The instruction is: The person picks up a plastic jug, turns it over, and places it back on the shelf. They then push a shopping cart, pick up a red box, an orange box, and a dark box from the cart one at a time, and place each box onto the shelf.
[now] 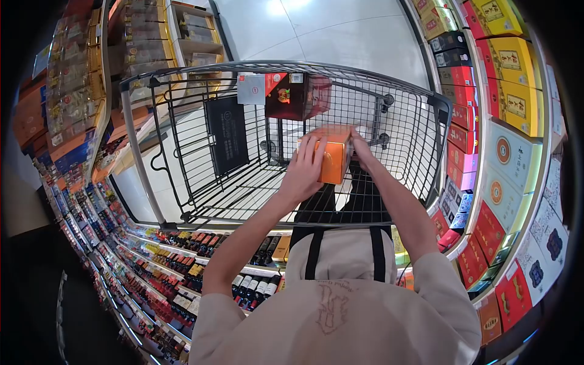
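An orange box (pixel 332 163) is between my two hands, inside the wire shopping cart (pixel 401 222). My left hand (pixel 308 163) lies over its left side with the fingers on the upper face. On the other side, my right hand (pixel 361 149) grips the box's right edge; part of its fingers is hidden behind the box. Beyond the orange box, at the cart's far side, a dark red and black box (pixel 286 104) rests beside a pale grey box (pixel 251 89) with a red corner.
Shelves of boxed goods line the right, with yellow boxes (pixel 512 58) and white boxes (pixel 508 149). Bottles (pixel 255 289) stand on shelves near my body. More packaged goods (pixel 73 91) fill the left. A black panel (pixel 228 135) hangs on the cart's left side.
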`<state>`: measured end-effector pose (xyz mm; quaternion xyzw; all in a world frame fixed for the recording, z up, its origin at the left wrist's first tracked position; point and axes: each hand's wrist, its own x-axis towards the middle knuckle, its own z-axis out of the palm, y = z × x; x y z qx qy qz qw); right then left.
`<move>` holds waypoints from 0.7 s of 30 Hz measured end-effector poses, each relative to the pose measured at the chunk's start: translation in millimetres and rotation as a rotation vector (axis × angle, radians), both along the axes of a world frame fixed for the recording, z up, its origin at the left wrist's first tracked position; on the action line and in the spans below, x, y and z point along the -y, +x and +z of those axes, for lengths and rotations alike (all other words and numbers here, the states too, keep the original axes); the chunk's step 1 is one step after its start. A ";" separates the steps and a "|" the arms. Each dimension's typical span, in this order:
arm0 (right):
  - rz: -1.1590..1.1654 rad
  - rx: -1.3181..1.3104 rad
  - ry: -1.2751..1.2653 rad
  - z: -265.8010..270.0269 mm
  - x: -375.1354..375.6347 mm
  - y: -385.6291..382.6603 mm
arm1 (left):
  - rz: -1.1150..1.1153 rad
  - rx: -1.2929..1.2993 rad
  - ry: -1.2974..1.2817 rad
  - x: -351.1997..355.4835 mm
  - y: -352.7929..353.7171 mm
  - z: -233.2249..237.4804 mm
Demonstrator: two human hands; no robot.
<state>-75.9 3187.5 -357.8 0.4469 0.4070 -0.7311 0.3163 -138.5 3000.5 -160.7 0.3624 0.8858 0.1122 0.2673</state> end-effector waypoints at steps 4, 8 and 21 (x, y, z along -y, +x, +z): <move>0.130 -0.102 -0.104 26.2 44.2 -10.9 | 0.027 0.014 -0.013 44.8 -22.3 -5.6; 0.169 -0.212 -0.127 63.5 86.7 -20.1 | 0.006 -0.001 -0.040 90.1 -50.7 -3.4; 0.254 -0.090 -0.103 47.7 88.9 27.9 | -0.040 -0.028 -0.258 174.5 -81.1 -11.1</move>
